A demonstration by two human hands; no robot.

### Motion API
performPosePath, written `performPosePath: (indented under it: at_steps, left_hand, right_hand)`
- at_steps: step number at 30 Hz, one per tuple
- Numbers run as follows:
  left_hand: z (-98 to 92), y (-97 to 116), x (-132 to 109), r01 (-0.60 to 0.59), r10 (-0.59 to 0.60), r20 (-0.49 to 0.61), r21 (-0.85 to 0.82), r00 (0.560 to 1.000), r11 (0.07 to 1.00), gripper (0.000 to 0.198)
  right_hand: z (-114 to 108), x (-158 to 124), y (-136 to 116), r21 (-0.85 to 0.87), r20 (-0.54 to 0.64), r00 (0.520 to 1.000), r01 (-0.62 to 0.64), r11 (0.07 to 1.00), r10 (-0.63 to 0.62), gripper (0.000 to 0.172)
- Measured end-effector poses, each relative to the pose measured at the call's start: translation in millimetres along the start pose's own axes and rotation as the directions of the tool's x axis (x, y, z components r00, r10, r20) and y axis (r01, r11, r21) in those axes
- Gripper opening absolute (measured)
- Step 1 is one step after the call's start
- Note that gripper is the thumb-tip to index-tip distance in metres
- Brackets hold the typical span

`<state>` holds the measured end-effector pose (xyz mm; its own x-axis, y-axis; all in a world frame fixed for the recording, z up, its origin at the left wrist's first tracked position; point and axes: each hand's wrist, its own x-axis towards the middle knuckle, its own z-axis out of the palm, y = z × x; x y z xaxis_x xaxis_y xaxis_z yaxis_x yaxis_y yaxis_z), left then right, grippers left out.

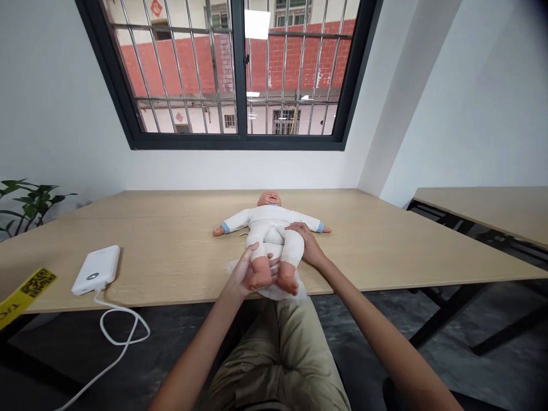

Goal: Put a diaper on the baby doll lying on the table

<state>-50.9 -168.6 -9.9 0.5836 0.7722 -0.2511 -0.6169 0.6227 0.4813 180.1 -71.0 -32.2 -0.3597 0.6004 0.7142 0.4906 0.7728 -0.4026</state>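
Note:
A baby doll (274, 214) lies on its back on the table, head away from me, arms spread wide. It wears a white outfit with blue cuffs, and its lower legs are bare. My left hand (246, 274) is closed around the doll's leg on the left, thumb on top and fingers passing behind toward the other leg. On the doll's other thigh, my right hand (307, 240) curls its fingers over the white fabric from the outer side. A thin white sheet of material (282, 293) lies beneath the legs and hangs over the table's front edge; its kind is unclear.
To the left on the wooden table (171, 257) is a white power bank (97, 268), its white cable (124, 342) hanging off the front edge. A yellow tag (25, 297) and a plant (32, 205) are at far left. Another table (492, 208) stands right.

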Motion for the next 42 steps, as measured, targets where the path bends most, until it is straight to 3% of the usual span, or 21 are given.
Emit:
performPosePath:
  at_steps: [4,10,15,18,21,22,23,25,27,29,34,37,40,42]
  left_hand:
    - [-9.5,32.7,-18.6,-0.092,0.090,-0.040,-0.050,0.995,0.995,0.038]
    - [-34.0,73.7,-21.3,-0.214,0.261,-0.189,0.239,0.947,0.947,0.039]
    - [-40.8,72.2,-16.7,-0.229,0.303,-0.152,0.374,0.941,0.899,0.036]
    - [-38.2,63.1,-18.6,-0.219,0.289,-0.142,0.374,0.947,0.901,0.034]
    - [-36.9,55.9,-18.5,-0.227,0.294,-0.142,0.360,0.945,0.905,0.032]
    - [-37.1,54.4,-17.6,-0.219,0.282,-0.139,0.351,0.949,0.910,0.031]
    - [-37.6,53.3,-16.5,-0.210,0.268,-0.133,0.341,0.954,0.916,0.030]
    - [-39.5,51.8,-13.4,-0.201,0.247,-0.109,0.324,0.963,0.925,0.028]
    - [-42.0,50.9,-9.9,-0.225,0.262,-0.075,0.327,0.962,0.918,0.026]
    - [-44.5,50.1,-6.7,-0.249,0.280,-0.042,0.345,0.959,0.905,0.025]
    - [-44.8,45.7,-1.2,-0.290,0.348,-0.081,0.396,0.934,0.871,0.030]
    - [-39.8,43.4,-0.7,-0.464,0.587,-0.065,0.545,0.807,0.698,0.041]
    - [-32.5,46.0,-2.9,-0.557,0.755,0.139,0.761,0.641,0.333,0.050]
    - [-27.0,50.6,-5.1,-0.540,0.741,0.317,0.839,0.592,0.072,0.046]
  right_hand:
    - [-20.2,-3.9,11.1,0.001,0.057,0.995,-0.076,0.997,0.076,0.043]
    - [-32.4,-7.1,6.6,-0.060,0.152,0.979,-0.127,0.990,0.135,0.044]
    - [-35.9,-7.2,6.8,-0.073,0.146,0.980,-0.126,0.989,0.135,0.046]
    - [-49.4,-3.2,-2.7,-0.059,-0.013,0.995,-0.095,0.994,0.095,0.033]
    - [-63.9,-0.8,-36.6,-0.054,-0.149,0.985,-0.094,0.994,0.085,0.027]
    - [-66.0,-1.7,-52.7,-0.067,-0.107,0.991,-0.088,0.994,0.080,0.025]
    - [-65.9,-3.7,-69.8,-0.084,0.011,0.998,-0.067,0.994,0.068,0.025]
    - [-57.9,-11.5,-102.5,-0.171,0.245,0.966,-0.035,0.985,0.077,0.029]
    - [-41.4,-23.8,-126.5,-0.306,0.389,0.911,-0.014,0.952,0.139,0.058]
    - [-21.4,-37.5,-137.3,-0.425,0.391,0.904,0.010,0.905,0.174,0.078]
    - [7.5,-55.8,-127.4,-0.567,0.368,0.903,0.027,0.823,0.224,0.063]
    - [6.2,-56.2,-123.2,-0.582,0.372,0.899,0.032,0.812,0.231,0.063]
    - [1.5,-56.1,-125.4,-0.581,0.378,0.896,0.034,0.814,0.232,0.067]
    - [-1.2,-56.1,-127.7,-0.575,0.371,0.900,0.028,0.818,0.230,0.070]
